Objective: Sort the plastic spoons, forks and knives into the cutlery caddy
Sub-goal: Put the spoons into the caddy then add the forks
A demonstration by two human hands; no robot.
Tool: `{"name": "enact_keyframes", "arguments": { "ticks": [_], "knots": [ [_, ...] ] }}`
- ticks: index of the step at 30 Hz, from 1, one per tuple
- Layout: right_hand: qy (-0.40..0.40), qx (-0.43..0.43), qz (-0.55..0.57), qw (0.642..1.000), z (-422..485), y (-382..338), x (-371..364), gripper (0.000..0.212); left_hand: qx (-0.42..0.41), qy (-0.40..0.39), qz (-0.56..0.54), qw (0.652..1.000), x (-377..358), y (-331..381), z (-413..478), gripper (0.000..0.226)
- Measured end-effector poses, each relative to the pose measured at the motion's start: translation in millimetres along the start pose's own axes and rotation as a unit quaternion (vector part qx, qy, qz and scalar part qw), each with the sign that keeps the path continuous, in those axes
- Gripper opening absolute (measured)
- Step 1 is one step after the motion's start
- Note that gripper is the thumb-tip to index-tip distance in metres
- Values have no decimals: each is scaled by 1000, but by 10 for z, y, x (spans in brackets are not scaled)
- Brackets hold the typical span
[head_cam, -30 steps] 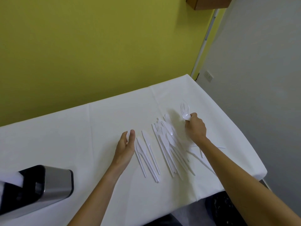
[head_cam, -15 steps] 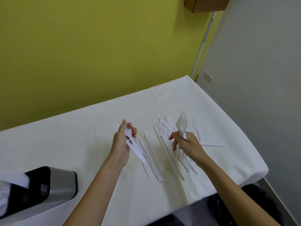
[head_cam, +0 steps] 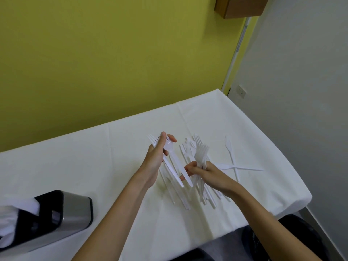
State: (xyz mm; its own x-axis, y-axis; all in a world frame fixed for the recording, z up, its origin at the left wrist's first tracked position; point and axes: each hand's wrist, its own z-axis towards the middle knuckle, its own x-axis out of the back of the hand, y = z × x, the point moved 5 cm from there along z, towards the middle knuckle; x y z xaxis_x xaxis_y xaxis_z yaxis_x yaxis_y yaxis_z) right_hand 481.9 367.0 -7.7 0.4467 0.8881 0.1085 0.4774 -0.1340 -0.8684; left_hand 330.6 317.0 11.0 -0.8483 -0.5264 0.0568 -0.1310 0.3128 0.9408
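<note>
My left hand [head_cam: 157, 157] grips a small bunch of white plastic cutlery [head_cam: 174, 162], with fork tines poking out behind the fingers and a spoon bowl in front, handles slanting down to the right. My right hand [head_cam: 206, 173] holds a bundle of forks [head_cam: 201, 154] upright, tines up, and its fingertips touch the handles of the left bunch. Beneath both hands lies a loose pile of white cutlery [head_cam: 180, 194] on the tablecloth. The caddy [head_cam: 56, 215], black inside with a brushed metal wall, stands at the lower left with white pieces in it.
Two white knives [head_cam: 232, 161] lie crossed to the right of the pile. The table [head_cam: 94, 157] has a white cloth; its right edge and near corner drop off close to my right arm. A yellow wall runs behind.
Both hands have come together above the pile. The left hand lifted its cutlery higher and the right hand's bundle moved left, now touching the left bunch's handles.
</note>
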Motion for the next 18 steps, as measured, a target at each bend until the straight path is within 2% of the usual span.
{"name": "enact_keyframes", "arguments": {
  "ticks": [2, 4, 8, 12, 15, 18],
  "knots": [
    [-17, -10, 21, 1000, 5, 9, -20, 28, -7, -11, 16, 1000, -8, 11, 0, 49],
    [-35, -12, 98, 995, 8, -2, -66, 25, -10, -25, 32, 999, -30, 7, 0, 48],
    [-119, -19, 240, 963, -6, -54, -230, 36, -27, -31, 66, 997, -65, 39, -19, 41],
    [-134, -12, 262, 956, 3, -38, -327, 37, -30, -20, 77, 996, -24, 34, -4, 37],
    [-136, -1, 262, 955, 30, -9, -405, 35, -15, -41, 87, 995, -47, -7, 1, 34],
    [-130, -5, 293, 947, 54, -7, -457, 27, 6, -42, 51, 998, -64, -3, 21, 32]
  ]
}}
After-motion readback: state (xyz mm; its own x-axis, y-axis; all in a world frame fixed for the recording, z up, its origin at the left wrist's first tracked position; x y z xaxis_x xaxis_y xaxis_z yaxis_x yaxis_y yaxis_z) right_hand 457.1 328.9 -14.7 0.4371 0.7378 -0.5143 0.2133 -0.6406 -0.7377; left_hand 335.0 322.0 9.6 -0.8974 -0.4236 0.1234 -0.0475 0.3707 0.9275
